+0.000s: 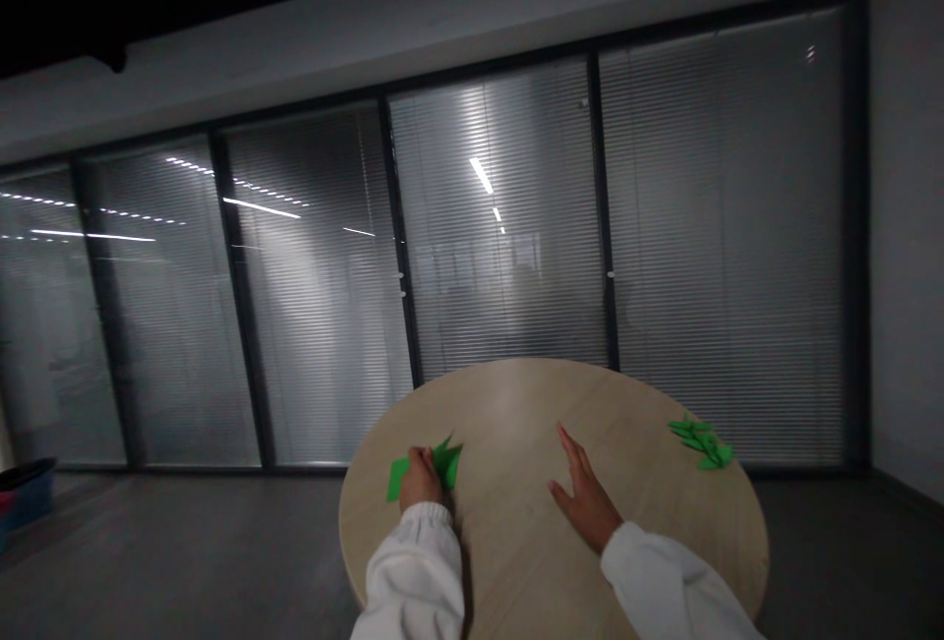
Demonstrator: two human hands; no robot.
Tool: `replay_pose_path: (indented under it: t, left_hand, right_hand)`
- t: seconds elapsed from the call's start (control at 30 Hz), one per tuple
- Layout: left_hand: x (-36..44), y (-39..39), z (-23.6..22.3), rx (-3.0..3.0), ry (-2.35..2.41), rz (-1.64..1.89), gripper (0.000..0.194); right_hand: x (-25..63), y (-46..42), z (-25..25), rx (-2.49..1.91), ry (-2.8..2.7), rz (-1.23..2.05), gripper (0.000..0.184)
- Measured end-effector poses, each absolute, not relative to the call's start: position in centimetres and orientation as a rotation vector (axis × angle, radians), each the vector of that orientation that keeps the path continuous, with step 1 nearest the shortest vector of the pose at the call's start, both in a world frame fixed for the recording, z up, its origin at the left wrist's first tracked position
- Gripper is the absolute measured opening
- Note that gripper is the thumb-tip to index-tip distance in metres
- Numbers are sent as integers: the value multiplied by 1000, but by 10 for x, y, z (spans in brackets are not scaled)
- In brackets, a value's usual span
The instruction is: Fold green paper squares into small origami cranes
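Note:
My left hand (420, 480) rests on the round wooden table (516, 404), its fingers curled over a bunch of green paper pieces (445, 461) that stick out on both sides of it. My right hand (584, 497) lies flat on the table to the right, fingers stretched out and holding nothing. Both arms wear white sleeves. A second small pile of folded green paper pieces (702, 441) lies near the table's far right edge, well away from my right hand.
Behind the table runs a wall of glass panels with shut blinds (501, 227) in dark frames. Grey floor surrounds the table. A dark blue bin (26, 488) stands at the far left by the wall.

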State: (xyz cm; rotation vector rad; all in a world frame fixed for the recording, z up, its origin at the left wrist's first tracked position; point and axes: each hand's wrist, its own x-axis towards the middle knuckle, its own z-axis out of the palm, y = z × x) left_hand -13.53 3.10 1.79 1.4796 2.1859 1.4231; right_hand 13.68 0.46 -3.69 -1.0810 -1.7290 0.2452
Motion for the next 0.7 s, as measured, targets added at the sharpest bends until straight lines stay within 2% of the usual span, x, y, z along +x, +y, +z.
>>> replay_pose_path:
  t: [0.1,0.2,0.37,0.53,0.7]
  left_hand:
    - [-132,34,20,1442,2025,1632,16]
    - [-124,38,21,1311,1616,1809,21]
    - [-94,40,19,1256,1193,1643,40]
    - [-57,40,22,1357,1052,1484,38]
    - [-37,43,25,1479,1076,1542,37]
  right_hand:
    - [136,4,-35,-1066,-1717,259,76]
    - [135,3,-34,-1019,-1699,309,72]
    - [127,-1,-22,-939,-1546,687,62]
    - [119,3,-7,-635,-1322,1125,64]
    - [121,10,-2,-701,-1173,1150,49]
